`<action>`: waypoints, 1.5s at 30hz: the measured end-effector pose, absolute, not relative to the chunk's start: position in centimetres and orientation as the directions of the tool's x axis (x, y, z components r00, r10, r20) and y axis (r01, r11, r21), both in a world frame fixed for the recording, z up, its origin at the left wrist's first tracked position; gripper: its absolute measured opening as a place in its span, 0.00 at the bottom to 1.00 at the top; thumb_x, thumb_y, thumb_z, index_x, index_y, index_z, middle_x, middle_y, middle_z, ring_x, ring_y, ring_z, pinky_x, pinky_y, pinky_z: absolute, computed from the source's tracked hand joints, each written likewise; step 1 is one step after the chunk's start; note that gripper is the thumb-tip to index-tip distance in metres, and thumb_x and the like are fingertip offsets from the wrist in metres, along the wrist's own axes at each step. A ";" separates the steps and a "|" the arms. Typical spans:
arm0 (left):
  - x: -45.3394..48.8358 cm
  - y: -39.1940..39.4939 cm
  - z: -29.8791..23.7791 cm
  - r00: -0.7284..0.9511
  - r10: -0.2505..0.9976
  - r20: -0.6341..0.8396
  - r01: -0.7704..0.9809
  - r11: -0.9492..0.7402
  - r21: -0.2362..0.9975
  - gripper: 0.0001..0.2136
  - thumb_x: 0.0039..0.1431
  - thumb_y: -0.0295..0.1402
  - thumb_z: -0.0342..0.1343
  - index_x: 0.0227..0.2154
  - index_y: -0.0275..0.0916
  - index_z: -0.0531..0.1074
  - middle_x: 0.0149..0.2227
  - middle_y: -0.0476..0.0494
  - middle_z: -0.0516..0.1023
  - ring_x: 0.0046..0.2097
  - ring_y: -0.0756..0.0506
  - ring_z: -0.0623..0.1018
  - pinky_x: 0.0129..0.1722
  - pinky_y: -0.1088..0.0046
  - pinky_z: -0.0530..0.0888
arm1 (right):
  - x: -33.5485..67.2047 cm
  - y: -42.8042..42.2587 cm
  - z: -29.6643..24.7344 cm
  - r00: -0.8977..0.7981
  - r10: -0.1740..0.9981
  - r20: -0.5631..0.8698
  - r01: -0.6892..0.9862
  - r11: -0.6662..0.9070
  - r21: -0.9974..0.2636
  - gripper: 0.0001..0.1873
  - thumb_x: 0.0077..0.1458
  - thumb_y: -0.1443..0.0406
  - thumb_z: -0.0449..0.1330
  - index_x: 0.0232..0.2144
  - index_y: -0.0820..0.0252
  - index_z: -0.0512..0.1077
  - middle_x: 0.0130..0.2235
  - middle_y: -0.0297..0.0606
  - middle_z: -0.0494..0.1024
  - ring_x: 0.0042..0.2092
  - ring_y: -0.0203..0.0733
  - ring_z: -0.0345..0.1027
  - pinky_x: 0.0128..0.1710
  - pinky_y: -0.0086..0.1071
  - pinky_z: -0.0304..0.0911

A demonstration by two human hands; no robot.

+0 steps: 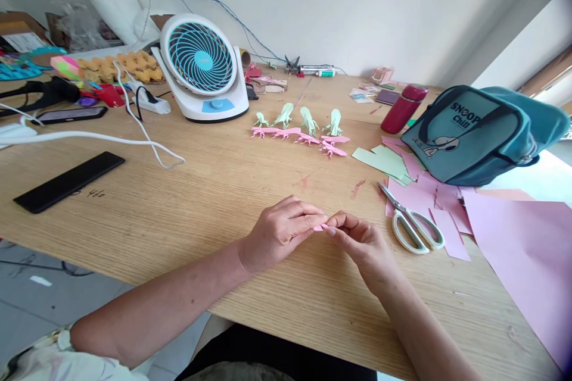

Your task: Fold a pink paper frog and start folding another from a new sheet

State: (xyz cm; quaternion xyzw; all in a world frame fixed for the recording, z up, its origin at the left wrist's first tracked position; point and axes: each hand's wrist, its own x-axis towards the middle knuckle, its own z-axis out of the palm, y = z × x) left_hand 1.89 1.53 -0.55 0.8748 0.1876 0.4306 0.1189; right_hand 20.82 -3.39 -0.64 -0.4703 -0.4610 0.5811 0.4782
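Between my fingertips is a small folded piece of pink paper [320,227], mostly covered by the fingers. My left hand [286,227] is closed on its left side, fingers laid together over it. With thumb and index finger my right hand [357,242] pinches its right end. Both hands are low over the wooden table [214,208]. Beyond them stand several folded pink paper insects [308,139] in a row, with several light green paper insects [309,121] just behind. White-handled scissors [413,223] lie to the right of my right hand, partly on pink paper.
Pink paper pieces [449,235], green strips [386,162] and a large pink sheet [522,244] cover the right side. A teal bag [473,137] and red bottle [404,108] stand behind. At left are a white fan [203,65], a black flat case [69,181] and a white cable [102,138].
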 end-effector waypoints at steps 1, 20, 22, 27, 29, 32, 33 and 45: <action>1.9 1.5 -0.5 0.561 0.438 0.702 0.231 -0.897 0.376 0.10 0.62 0.23 0.56 0.44 0.37 0.76 0.40 0.42 0.81 0.40 0.47 0.77 0.40 0.70 0.75 | 20.8 -3.4 -0.6 -0.093 0.989 -0.115 -0.122 -0.126 -0.984 0.14 0.45 0.56 0.71 0.27 0.58 0.74 0.28 0.33 0.71 0.34 0.37 0.59 0.34 0.29 0.55; 2.7 1.0 -0.5 0.536 0.604 0.590 0.093 -0.737 0.670 0.02 0.62 0.27 0.58 0.34 0.36 0.76 0.33 0.44 0.79 0.36 0.50 0.76 0.37 0.74 0.74 | 21.4 -3.4 -0.3 -0.174 0.962 -0.209 -0.038 -0.219 -0.975 0.21 0.48 0.48 0.67 0.25 0.59 0.72 0.24 0.31 0.64 0.28 0.35 0.50 0.28 0.31 0.47; 2.7 0.9 -0.4 0.540 0.585 0.605 0.103 -0.759 0.643 0.03 0.62 0.27 0.59 0.33 0.36 0.76 0.31 0.45 0.79 0.35 0.50 0.76 0.37 0.74 0.73 | 21.6 -3.4 -0.2 -0.203 0.956 -0.210 -0.052 -0.225 -0.973 0.20 0.47 0.48 0.67 0.26 0.59 0.73 0.24 0.31 0.65 0.29 0.35 0.52 0.30 0.31 0.48; 2.7 1.0 -0.4 0.539 0.535 0.651 0.101 -0.808 0.581 0.03 0.61 0.27 0.59 0.33 0.36 0.77 0.30 0.45 0.79 0.33 0.50 0.76 0.36 0.74 0.74 | 22.0 -3.3 -0.2 -0.247 0.943 -0.222 -0.040 -0.239 -0.970 0.17 0.48 0.51 0.68 0.27 0.59 0.73 0.25 0.31 0.67 0.30 0.36 0.53 0.30 0.31 0.48; 2.6 1.0 -0.5 0.551 0.512 0.659 0.095 -0.823 0.560 0.03 0.61 0.27 0.59 0.33 0.36 0.77 0.31 0.44 0.79 0.34 0.50 0.76 0.37 0.74 0.74 | 22.1 -3.2 -0.2 -0.247 0.946 -0.212 -0.029 -0.226 -0.974 0.17 0.48 0.52 0.68 0.27 0.58 0.74 0.26 0.31 0.68 0.30 0.35 0.54 0.30 0.31 0.49; 2.4 1.1 -0.4 0.578 0.475 0.664 0.088 -0.845 0.528 0.03 0.62 0.27 0.58 0.35 0.37 0.76 0.31 0.44 0.79 0.35 0.49 0.76 0.37 0.73 0.74 | 22.3 -3.1 -0.2 -0.254 0.943 -0.215 -0.010 -0.225 -0.974 0.17 0.48 0.51 0.68 0.26 0.59 0.75 0.26 0.32 0.69 0.30 0.35 0.55 0.30 0.31 0.49; 2.4 1.1 -0.4 0.586 0.462 0.665 0.088 -0.853 0.515 0.03 0.63 0.27 0.57 0.35 0.37 0.76 0.32 0.44 0.79 0.35 0.49 0.77 0.38 0.73 0.74 | 22.3 -3.1 -0.2 -0.256 0.941 -0.221 -0.010 -0.231 -0.973 0.18 0.47 0.51 0.68 0.26 0.59 0.75 0.26 0.32 0.69 0.30 0.36 0.55 0.30 0.31 0.49; 2.5 1.1 -0.2 0.623 0.453 0.638 0.026 -0.827 0.562 0.05 0.63 0.29 0.57 0.34 0.37 0.77 0.32 0.43 0.81 0.35 0.49 0.78 0.38 0.73 0.75 | 22.9 -3.0 -0.2 -0.334 0.914 -0.231 0.032 -0.234 -0.972 0.19 0.48 0.49 0.67 0.25 0.60 0.76 0.24 0.33 0.68 0.28 0.35 0.55 0.27 0.30 0.51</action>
